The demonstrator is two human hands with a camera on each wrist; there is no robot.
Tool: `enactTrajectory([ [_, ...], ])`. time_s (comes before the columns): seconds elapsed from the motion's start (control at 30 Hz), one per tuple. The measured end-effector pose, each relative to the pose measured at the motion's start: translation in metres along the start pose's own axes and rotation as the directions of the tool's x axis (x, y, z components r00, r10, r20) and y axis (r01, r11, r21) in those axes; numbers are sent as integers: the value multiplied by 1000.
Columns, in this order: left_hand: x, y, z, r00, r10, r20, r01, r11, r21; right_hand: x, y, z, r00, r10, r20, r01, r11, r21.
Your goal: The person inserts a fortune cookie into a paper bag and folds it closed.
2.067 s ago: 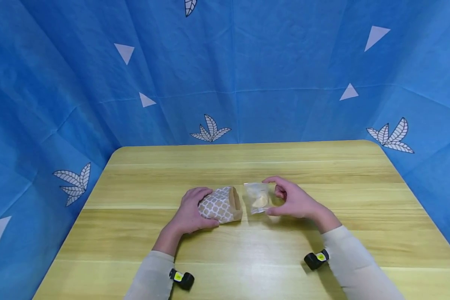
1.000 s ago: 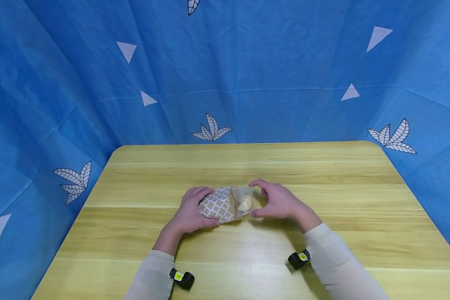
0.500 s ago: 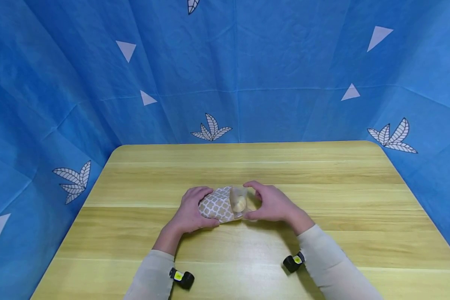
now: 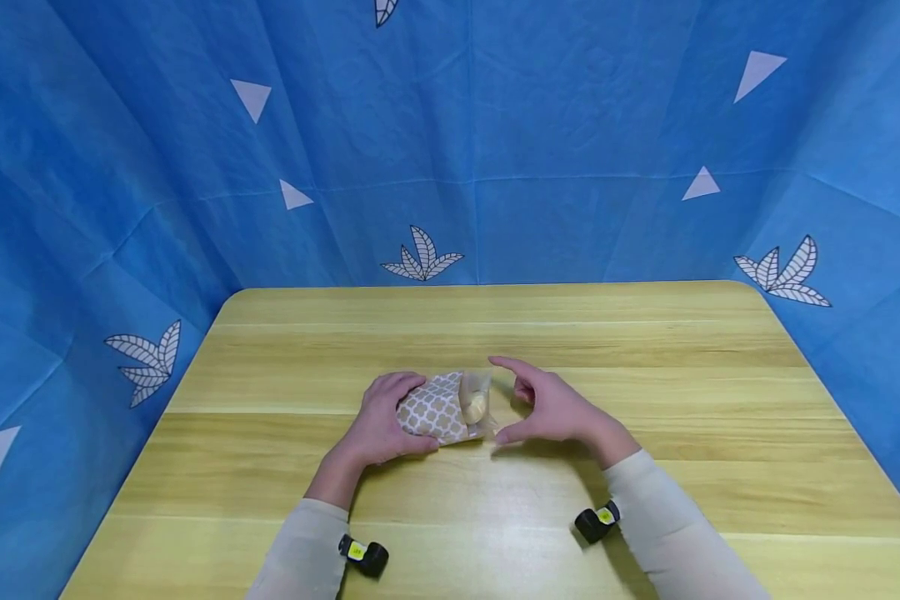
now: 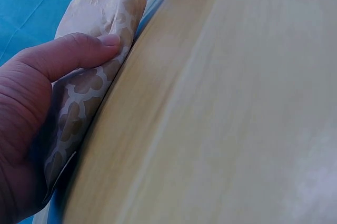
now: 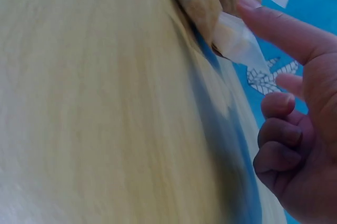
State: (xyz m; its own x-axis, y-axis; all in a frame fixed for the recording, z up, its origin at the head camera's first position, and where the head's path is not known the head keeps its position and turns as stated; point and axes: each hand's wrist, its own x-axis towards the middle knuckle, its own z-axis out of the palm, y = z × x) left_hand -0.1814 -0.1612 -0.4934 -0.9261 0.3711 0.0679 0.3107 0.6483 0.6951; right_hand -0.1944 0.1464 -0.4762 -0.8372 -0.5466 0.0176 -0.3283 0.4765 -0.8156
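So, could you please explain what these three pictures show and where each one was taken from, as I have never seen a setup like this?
There is no machine here: a person works with two bare hands, wearing three cameras. The wide picture comes from a camera on the head, looking down at a wooden table ringed by blue cloth. The other two come from small cameras strapped to each wrist, so they show the same scene very close and tilted. The left hand grips a patterned paper bag lying on the table. A clear plastic packet with something pale inside sticks out of the bag's open mouth. The right hand is beside it with fingers spread; its forefinger seems to touch the packet's edge.
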Motion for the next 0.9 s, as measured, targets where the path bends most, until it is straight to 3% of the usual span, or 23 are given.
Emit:
enactTrajectory([
  [0.27,-1,0,-1,1000,-2,1,2,1000,-5,-1,6,-5,998,-51,-30,52,998,37],
  [0.9,-1,1,-2,1000,22,-4,-22,1000,-6,4,1,7,996,-62,-61,61,998,-15],
])
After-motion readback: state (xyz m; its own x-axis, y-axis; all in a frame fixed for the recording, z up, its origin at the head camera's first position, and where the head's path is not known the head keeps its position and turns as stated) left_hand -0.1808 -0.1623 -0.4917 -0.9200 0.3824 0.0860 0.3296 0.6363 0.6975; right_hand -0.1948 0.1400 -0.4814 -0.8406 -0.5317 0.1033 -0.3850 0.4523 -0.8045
